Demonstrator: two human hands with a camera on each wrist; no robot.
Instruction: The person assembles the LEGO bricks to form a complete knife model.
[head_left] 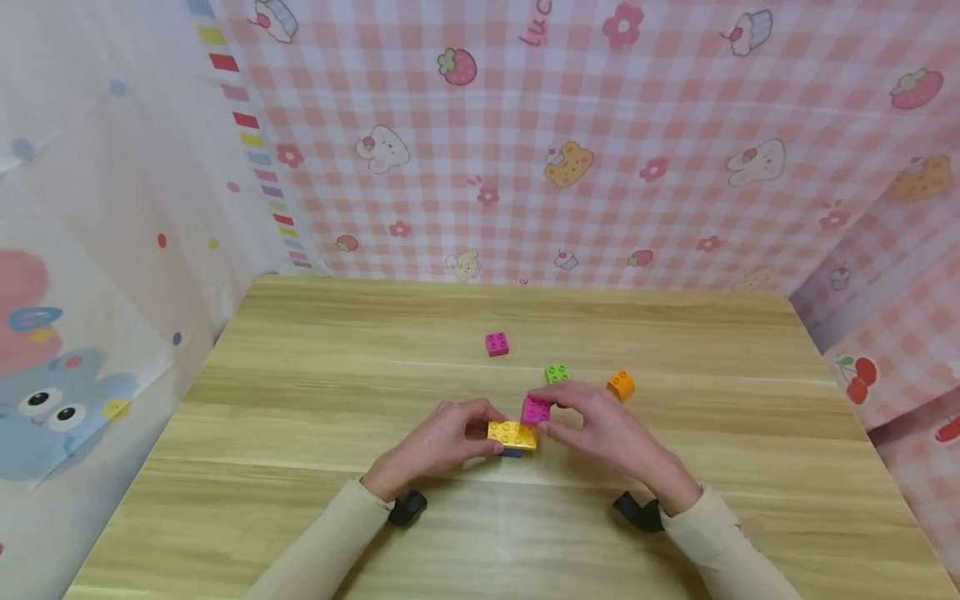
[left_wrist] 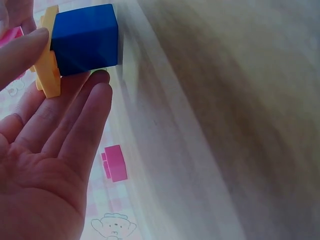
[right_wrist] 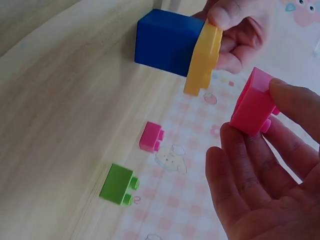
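A flat yellow building brick [head_left: 510,436] sits on top of a blue block [right_wrist: 166,42] on the table. My left hand [head_left: 447,437] pinches the yellow brick between thumb and fingers at its left end. In my right hand [head_left: 600,423] is a pink brick [right_wrist: 252,102], pinched by thumb and fingertips. That pink brick is just above the right end of the yellow brick in the head view; the right wrist view shows a gap between the two. The blue block is mostly hidden under the yellow brick in the head view.
Behind the hands lies another pink brick [head_left: 497,344]. A green brick [head_left: 557,374] stands just beyond my right hand, with an orange rounded brick [head_left: 621,386] to its right. A checked cloth [head_left: 525,208] hangs behind the wooden table [head_left: 337,358].
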